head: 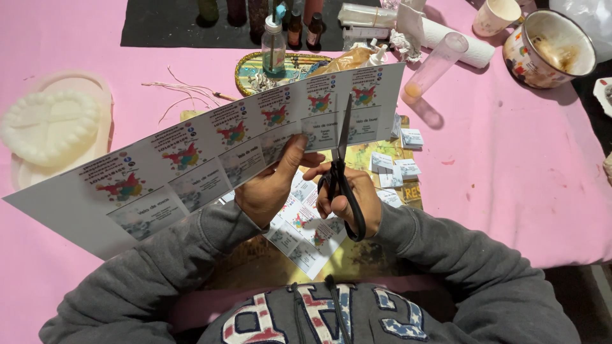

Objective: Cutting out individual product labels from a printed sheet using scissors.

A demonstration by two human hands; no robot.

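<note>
Head view. The left hand (271, 188) pinches the lower edge of a long printed label sheet (210, 153), thumb on the near face and fingers curled behind, and holds it raised and tilted above the pink tablecloth (510, 159). The right hand (347, 197) is closed through the loops of black scissors (341, 169), whose blades point up across the sheet between two columns of labels near its right end. The blades appear nearly together; whether they have bitten into the paper cannot be told.

Below the hands a second strip of labels (306, 229) lies flat near the body. A small pile of cut labels (398, 162) rests just to the right of the scissors.

Further off: a white scalloped mould (48, 124) on a tray at left, loose wicks (185, 92), a glue bottle (273, 44) beside an oval dish, a clear plastic tube (437, 64) lying tilted, a paper towel roll (446, 38), a paper cup (496, 16) and an enamel mug (548, 48) at upper right.

Judgement: the step in hand is separating the labels by a vertical cut. The next stroke calls for the left hand to keep the sheet taut and the blades to follow the gap between columns, clear of the print.
</note>
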